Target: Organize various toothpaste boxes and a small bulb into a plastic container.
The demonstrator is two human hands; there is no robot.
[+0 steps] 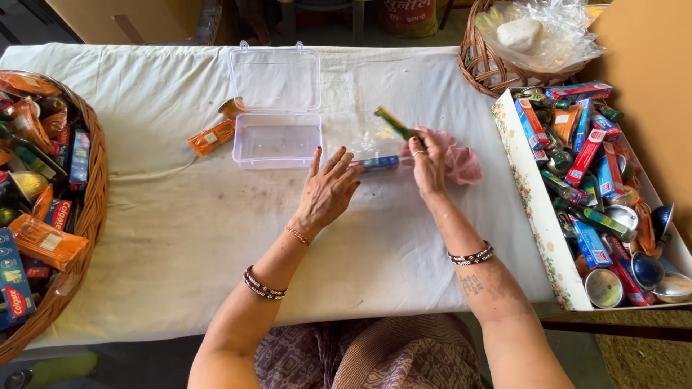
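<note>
Cloth-covered table (180,238): clear box (276,108), 2 baskets (86,216).

We had one view only, worn on the head, looking steeply down and forward across the white cloth-covered tabletop (180,230), close enough that our forearms filled the lower frame.

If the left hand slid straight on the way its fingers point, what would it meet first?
The left hand points up and slightly right. First in line looks like the small blue box just past its fingertips, lying inside a clear plastic bag; whether it touches already is unclear.
</note>
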